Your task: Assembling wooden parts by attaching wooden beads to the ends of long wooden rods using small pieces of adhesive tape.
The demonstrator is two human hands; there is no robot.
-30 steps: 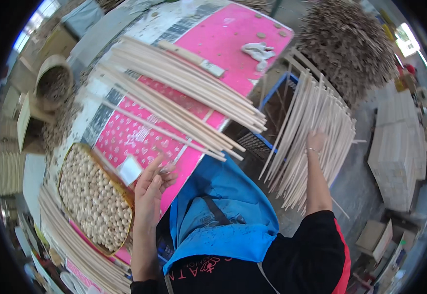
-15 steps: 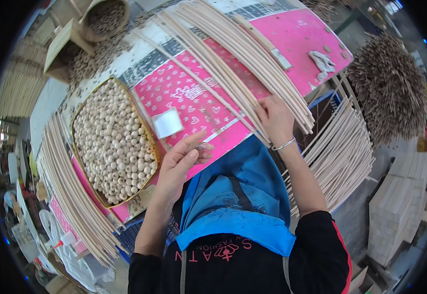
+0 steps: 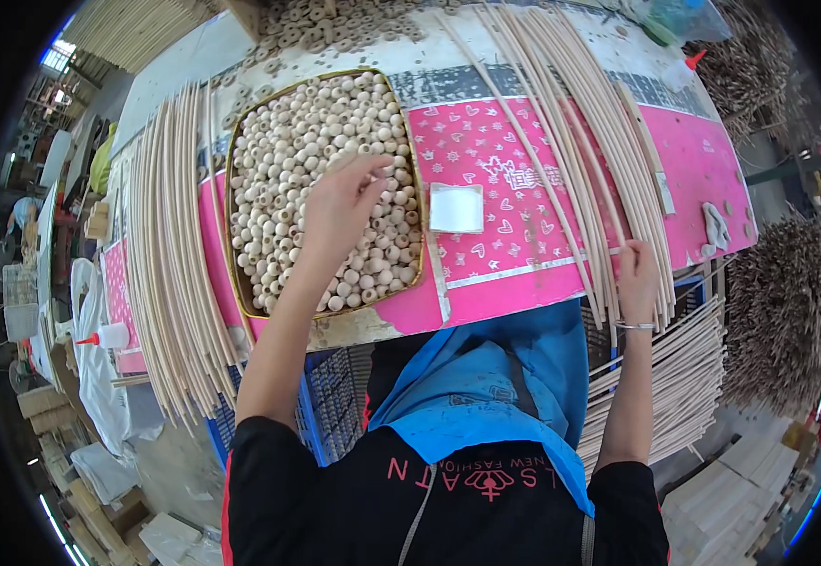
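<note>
My left hand [image 3: 342, 209] is over a rimmed tray [image 3: 422, 247] filled with round, drilled wooden beads [image 3: 283, 156]. Its thumb and forefinger point right, a little apart, close to the beads by the tray's right side; no held bead shows. At the front edge of the pink-covered table, my right hand [image 3: 638, 283] is closed on a thin wooden rod [image 3: 603, 189]. More long pale rods [image 3: 608, 113] lie side by side around it, their near ends sticking out past the edge. Between the hands sits a small square dish [image 3: 456, 208] of white material.
Another row of rods [image 3: 176, 255] lies left of the tray. Small wooden rings [image 3: 335, 28] are scattered at the back. At the right are a crumpled white glove [image 3: 715, 227], a red-tipped bottle [image 3: 682, 71], a stack of rods [image 3: 660, 401] below the table, and a dark stick bundle [image 3: 785, 302].
My view has swung left. My left hand has gone from in front of the white dish to above the bead tray. The right hand remains at the rods' near ends.
</note>
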